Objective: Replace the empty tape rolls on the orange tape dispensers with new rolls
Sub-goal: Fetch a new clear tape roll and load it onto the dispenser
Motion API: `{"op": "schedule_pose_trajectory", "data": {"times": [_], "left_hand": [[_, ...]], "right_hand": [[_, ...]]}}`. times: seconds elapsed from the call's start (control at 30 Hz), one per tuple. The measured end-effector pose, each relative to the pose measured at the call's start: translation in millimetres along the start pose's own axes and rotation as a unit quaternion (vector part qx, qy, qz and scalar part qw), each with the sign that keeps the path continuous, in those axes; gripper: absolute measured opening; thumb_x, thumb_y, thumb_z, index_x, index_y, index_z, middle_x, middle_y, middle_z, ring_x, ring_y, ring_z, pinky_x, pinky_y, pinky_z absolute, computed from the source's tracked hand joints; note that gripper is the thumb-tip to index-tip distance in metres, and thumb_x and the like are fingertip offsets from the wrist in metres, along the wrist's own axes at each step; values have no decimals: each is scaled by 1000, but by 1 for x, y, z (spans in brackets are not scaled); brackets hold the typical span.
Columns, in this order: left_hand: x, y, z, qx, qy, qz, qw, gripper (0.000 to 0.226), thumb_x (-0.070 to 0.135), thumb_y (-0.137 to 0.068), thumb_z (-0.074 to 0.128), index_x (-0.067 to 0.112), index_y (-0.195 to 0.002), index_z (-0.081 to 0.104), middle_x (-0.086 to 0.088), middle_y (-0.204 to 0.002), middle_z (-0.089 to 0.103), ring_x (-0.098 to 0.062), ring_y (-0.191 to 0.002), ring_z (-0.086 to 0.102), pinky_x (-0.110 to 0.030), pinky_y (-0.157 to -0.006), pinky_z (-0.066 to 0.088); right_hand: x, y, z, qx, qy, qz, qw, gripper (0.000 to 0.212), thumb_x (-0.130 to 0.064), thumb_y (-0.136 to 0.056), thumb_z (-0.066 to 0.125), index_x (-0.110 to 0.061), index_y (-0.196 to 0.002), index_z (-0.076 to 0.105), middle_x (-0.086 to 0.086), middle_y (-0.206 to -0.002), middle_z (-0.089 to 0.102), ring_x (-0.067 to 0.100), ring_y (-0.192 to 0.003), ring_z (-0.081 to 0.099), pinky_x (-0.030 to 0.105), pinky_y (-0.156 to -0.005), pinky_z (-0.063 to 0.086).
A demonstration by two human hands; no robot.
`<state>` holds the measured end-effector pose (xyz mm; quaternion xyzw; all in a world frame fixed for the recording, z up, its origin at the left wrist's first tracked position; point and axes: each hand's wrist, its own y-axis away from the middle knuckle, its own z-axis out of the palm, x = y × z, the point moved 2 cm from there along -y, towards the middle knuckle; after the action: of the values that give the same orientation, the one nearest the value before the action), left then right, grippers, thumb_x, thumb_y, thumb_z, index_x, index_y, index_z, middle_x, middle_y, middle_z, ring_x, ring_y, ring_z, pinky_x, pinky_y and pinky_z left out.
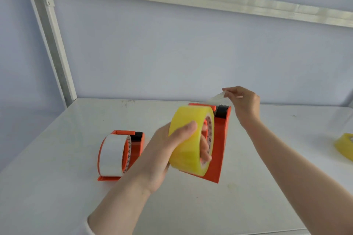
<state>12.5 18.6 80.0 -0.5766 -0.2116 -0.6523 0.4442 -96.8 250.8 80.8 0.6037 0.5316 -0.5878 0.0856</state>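
Observation:
My left hand (168, 150) grips a full yellow tape roll (188, 139) mounted in an orange tape dispenser (219, 149), held lifted and tilted above the table, thumb across the roll's face and fingers inside the core. My right hand (243, 101) pinches the clear free tape end (217, 98) and holds it up over the dispenser's black roller and cutter (222, 110). A second orange dispenser (133, 150) stands on the table to the left, carrying an empty white cardboard core (112, 154).
The white table (191, 206) meets a pale blue wall at the back. Another yellow tape roll (345, 147) lies at the right edge. A white metal frame post (51, 44) rises at the back left.

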Motion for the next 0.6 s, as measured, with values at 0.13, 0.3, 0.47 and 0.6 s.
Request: {"op": "schedule_pose_trajectory", "data": {"times": [0.13, 0.3, 0.47, 0.6], "left_hand": [[23, -25, 2, 101, 57, 9, 993, 28, 38, -69, 61, 12, -67, 69, 3, -50, 64, -11, -42, 60, -16, -46, 47], [28, -47, 6, 154, 39, 8, 987, 26, 36, -83, 60, 14, -69, 63, 6, -50, 66, -7, -42, 61, -15, -46, 49], [-10, -43, 7, 205, 3, -20, 979, 21, 33, -84, 62, 13, -77, 64, 4, -52, 68, -11, -46, 64, -21, -51, 51], [-31, -35, 5, 232, -19, -41, 972, 14, 29, -86, 61, 15, -83, 60, 6, -50, 68, -10, -43, 64, -19, -47, 51]], "right_hand": [[9, 52, 13, 3, 18, 40, 999, 18, 5, -80, 56, 2, -92, 69, 7, -70, 64, -21, -48, 50, 1, -53, 36], [-7, 135, 36, -23, -214, 226, 950, 28, 12, -81, 56, 1, -107, 54, 8, -74, 62, 0, -51, 63, 19, -54, 56], [-25, 193, 40, -81, -423, 389, 814, 15, 12, -81, 57, 4, -94, 58, 4, -63, 68, 10, -55, 67, 17, -59, 56], [-20, 207, 32, -96, -452, 428, 777, 11, 12, -80, 56, 2, -78, 59, 2, -54, 65, 11, -50, 65, 18, -57, 57]]}}
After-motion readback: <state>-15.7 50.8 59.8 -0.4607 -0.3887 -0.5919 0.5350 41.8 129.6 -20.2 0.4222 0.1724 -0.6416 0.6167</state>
